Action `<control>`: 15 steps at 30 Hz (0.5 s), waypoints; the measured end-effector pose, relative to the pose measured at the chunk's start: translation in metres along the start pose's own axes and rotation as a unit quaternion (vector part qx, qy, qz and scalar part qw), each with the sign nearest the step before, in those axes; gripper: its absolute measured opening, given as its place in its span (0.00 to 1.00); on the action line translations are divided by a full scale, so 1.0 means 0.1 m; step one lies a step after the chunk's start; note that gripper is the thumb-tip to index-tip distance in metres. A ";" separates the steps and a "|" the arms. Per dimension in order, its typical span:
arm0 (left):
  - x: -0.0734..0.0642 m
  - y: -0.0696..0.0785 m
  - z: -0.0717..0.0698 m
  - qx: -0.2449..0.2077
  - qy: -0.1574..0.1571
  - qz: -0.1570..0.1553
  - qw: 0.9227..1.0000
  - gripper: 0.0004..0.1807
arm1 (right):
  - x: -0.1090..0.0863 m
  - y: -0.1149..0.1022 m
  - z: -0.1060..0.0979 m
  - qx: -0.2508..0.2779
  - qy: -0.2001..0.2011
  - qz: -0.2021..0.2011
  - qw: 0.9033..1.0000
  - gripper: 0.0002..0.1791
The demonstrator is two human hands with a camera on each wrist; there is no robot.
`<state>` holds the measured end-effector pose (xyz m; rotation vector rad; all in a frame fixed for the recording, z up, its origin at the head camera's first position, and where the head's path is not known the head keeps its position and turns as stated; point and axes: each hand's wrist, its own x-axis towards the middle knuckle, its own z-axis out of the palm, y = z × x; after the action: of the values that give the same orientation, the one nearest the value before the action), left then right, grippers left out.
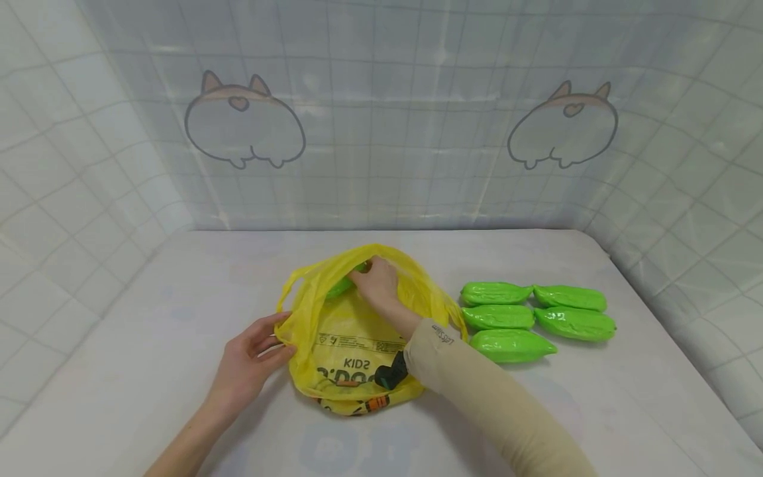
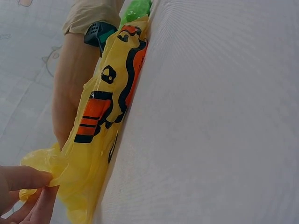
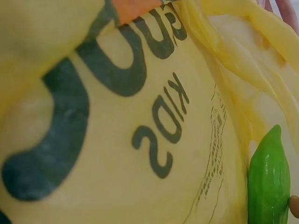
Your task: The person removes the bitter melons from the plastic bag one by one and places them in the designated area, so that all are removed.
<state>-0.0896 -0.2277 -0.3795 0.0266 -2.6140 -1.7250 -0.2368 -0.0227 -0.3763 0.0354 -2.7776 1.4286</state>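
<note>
A yellow plastic bag (image 1: 305,354) lies on the table with its mouth held wide, printed lettering showing inside. My left hand (image 1: 246,361) pinches the bag's left edge between thumb and fingers; the left wrist view shows the gathered plastic (image 2: 58,170) at the fingertips. My right hand (image 1: 377,283) reaches into the bag and grips a glossy green vegetable with a pointed tip (image 3: 269,179), partly hidden by the hand and the bag. In the right wrist view only a fingertip shows against its side.
To the right of the bag, several similar green vegetables (image 1: 515,346) lie in two columns on the white table (image 1: 602,411). A dark wrist camera (image 1: 391,372) sits at the right cuff, over the bag's mouth. Tiled-pattern walls (image 1: 405,132) enclose the back and sides.
</note>
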 end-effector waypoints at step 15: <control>0.00 0.00 0.01 0.003 -0.001 0.000 1.000 0.33 | -0.01 -0.01 -0.08 0.025 -0.018 0.041 0.999 0.34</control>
<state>-0.0892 -0.2273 -0.3802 0.0257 -2.6217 -1.7172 -0.2356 -0.0174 -0.3707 -0.0536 -2.8024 1.5314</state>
